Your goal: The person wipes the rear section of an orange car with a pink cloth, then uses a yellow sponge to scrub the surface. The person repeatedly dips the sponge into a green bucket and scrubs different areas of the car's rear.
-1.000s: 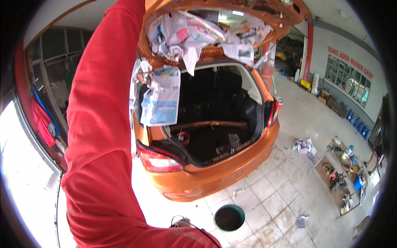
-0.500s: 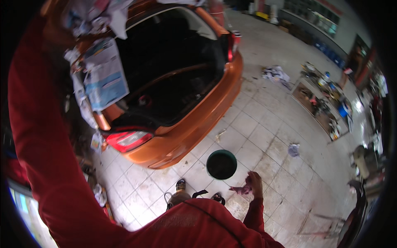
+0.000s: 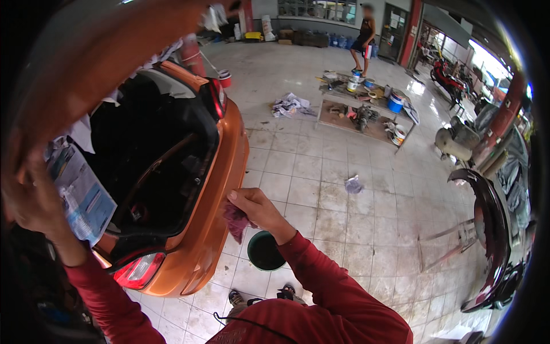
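Note:
An orange car (image 3: pixel 234 149) stands at the left with its rear hatch opening uncovered. Its raised tailgate (image 3: pixel 109 43) crosses the upper left, close to me. My left hand (image 3: pixel 40 200) is up at the tailgate's lower edge, fingers closed against it, partly dark and blurred. A crumpled dark-purple rag (image 3: pixel 236 221) hangs from my right hand (image 3: pixel 256 207), pinched between thumb and fingers beside the rear bumper. Beneath that hand, a green bucket (image 3: pixel 266 252) with dark contents sits on the floor. Printed paper sheets (image 3: pixel 89 198) cover the car's side near my left hand.
A low bench (image 3: pixel 366 117) with cans and parts stands beyond the tiled floor. Crumpled paper (image 3: pixel 292 105) and a plastic bag (image 3: pixel 353 184) lie on the floor. A dark bumper (image 3: pixel 492 235) is at the right. Another person (image 3: pixel 365 40) is near the far wall.
My right hand has risen with the rag from beside the bucket to the rear bumper. My view has tilted up and turned right. The tailgate and my left hand appear lower in view.

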`<state>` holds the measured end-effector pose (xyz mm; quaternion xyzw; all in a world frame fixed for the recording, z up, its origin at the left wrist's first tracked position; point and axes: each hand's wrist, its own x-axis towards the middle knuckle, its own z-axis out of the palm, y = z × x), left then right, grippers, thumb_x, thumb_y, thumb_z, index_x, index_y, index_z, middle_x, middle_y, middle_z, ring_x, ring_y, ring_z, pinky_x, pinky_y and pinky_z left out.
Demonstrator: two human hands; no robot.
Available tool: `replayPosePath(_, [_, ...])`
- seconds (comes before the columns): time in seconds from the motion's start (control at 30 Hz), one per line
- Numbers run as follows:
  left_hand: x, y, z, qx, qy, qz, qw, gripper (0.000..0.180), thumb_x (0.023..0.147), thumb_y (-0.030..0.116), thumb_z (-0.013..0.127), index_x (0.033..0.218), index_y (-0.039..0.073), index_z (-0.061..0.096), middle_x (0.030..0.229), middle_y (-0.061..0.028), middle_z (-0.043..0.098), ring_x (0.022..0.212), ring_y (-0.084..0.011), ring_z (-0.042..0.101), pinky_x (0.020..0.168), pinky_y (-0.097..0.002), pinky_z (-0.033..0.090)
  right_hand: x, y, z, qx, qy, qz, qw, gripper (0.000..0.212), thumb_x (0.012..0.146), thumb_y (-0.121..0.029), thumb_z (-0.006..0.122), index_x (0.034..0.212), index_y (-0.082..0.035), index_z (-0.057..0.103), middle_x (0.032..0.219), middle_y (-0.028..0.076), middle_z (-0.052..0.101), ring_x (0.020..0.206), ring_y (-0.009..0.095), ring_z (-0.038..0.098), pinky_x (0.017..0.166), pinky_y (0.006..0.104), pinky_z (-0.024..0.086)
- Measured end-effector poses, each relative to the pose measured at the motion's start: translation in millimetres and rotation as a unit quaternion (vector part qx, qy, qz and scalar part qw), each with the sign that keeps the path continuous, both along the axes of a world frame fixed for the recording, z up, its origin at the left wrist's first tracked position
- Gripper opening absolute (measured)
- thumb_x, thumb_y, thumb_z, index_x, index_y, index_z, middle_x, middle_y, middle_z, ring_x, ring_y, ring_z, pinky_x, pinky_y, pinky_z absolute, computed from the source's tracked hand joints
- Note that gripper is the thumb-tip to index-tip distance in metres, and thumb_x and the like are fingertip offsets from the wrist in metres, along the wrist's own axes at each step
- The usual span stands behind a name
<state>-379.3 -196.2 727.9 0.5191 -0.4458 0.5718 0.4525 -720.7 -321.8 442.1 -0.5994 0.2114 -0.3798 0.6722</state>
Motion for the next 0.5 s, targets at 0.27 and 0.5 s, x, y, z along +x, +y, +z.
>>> replayPosePath(0.27, [-67.9, 10.3, -149.2, 0.109, -0.198, -0.119, 0.967, 0.064, 0.084, 0.061, 0.088, 0.12, 0.011, 0.074, 0.126, -0.0073, 0.069, 0.125, -0.0293, 0.061, 0.112, -0.0504, 0.044, 87.1, 40.0, 41.6, 0.086, -0.221, 0.12, 0.964, 0.053, 0.111, -0.048, 0.063, 0.122, 0.003, 0.074, 0.102, 0.006, 0.076, 0.088, 0.011, 0.07, 0.081, 0.0273, 0.058])
replayPosePath(0.5, [-56.4, 32.1, -247.8, 0.183, -0.168, -0.165, 0.955, 0.06, 0.078, 0.051, 0.089, 0.119, 0.01, 0.076, 0.128, -0.007, 0.07, 0.129, -0.0278, 0.06, 0.113, -0.05, 0.044, 115.9, 82.6, 5.8, 0.121, -0.205, 0.046, 0.97, 0.034, 0.11, -0.027, 0.07, 0.12, 0.005, 0.075, 0.114, 0.007, 0.077, 0.095, 0.011, 0.07, 0.085, 0.0266, 0.058])
